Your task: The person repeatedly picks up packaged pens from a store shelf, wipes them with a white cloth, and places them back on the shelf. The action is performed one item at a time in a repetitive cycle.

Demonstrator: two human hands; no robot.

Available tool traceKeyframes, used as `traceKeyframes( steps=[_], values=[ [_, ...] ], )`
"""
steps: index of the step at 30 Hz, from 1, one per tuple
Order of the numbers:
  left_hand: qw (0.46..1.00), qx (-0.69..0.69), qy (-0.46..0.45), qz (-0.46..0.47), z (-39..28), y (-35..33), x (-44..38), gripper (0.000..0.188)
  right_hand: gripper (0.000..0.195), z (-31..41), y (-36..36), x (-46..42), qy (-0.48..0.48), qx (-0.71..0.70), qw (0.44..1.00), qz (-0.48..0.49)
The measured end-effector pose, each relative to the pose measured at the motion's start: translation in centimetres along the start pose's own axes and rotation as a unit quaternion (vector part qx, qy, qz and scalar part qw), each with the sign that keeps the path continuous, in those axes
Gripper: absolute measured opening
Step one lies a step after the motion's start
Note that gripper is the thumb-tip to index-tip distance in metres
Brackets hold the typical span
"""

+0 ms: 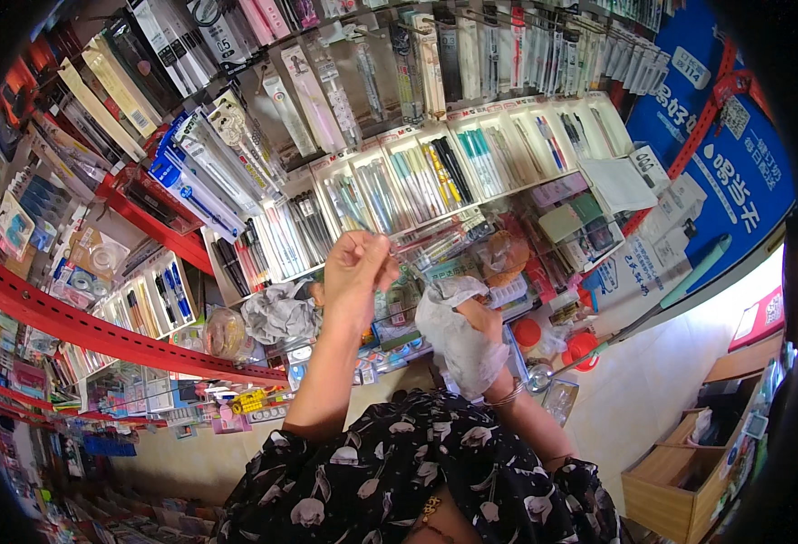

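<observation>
My left hand (358,268) is raised in front of the pen trays, its thumb and fingers pinched around a slim pen-like item (359,221) that is mostly hidden. My right hand (484,319) grips a whitish cloth (450,340), which drapes over the palm and down to the wrist. Just beyond the left hand runs a row of white compartment trays (433,219) filled with pens. Among them are black pens (452,166), yellow patterned pens (441,178) and teal pens (475,155). Beside my left forearm lies a crumpled grey cloth or bag (280,314).
Packaged pens (314,102) hang on hooks above the trays. A red perforated shelf rail (100,323) curves along the left. Red round lids (579,350) and a long green-handled tool (684,279) are at right. A wooden drawer unit (677,486) stands lower right.
</observation>
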State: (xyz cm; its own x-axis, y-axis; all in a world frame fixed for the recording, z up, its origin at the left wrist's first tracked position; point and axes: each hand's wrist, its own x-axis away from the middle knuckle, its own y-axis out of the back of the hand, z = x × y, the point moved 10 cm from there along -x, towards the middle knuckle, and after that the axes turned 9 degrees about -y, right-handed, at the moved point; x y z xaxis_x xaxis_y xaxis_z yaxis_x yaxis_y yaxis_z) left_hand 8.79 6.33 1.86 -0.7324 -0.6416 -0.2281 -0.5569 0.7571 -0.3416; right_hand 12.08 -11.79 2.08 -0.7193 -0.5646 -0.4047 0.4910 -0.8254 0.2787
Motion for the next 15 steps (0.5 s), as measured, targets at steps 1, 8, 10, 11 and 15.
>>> traceKeyframes(
  steps=[1, 8, 10, 11, 15],
  values=[
    [1.0, -0.006, -0.016, -0.007, -0.2, -0.2, 0.1, 0.017, 0.028, 0.4, 0.0, -0.1, 0.008, 0.02, 1.0, -0.009],
    [0.998, -0.033, -0.053, -0.01, -1.6, 0.9, -0.5, 0.019, 0.028, -3.0, -0.7, 1.8, -0.011, 0.043, 0.999, -0.017],
    [0.998, -0.037, -0.041, -0.02, -1.9, 1.9, -1.0, 0.017, 0.027, -3.8, -0.7, 2.2, 0.013, 0.023, 1.0, 0.014],
    [0.998, -0.038, -0.034, -0.025, -2.0, 2.2, -1.2, 0.017, 0.027, -4.8, 0.0, 2.0, -0.022, -0.019, 0.999, 0.016],
    [0.999, -0.008, -0.015, 0.039, -1.2, 0.4, -0.9, 0.014, 0.03, -1.5, 2.6, -0.2, -0.055, -0.042, 0.998, -0.002]
  ],
)
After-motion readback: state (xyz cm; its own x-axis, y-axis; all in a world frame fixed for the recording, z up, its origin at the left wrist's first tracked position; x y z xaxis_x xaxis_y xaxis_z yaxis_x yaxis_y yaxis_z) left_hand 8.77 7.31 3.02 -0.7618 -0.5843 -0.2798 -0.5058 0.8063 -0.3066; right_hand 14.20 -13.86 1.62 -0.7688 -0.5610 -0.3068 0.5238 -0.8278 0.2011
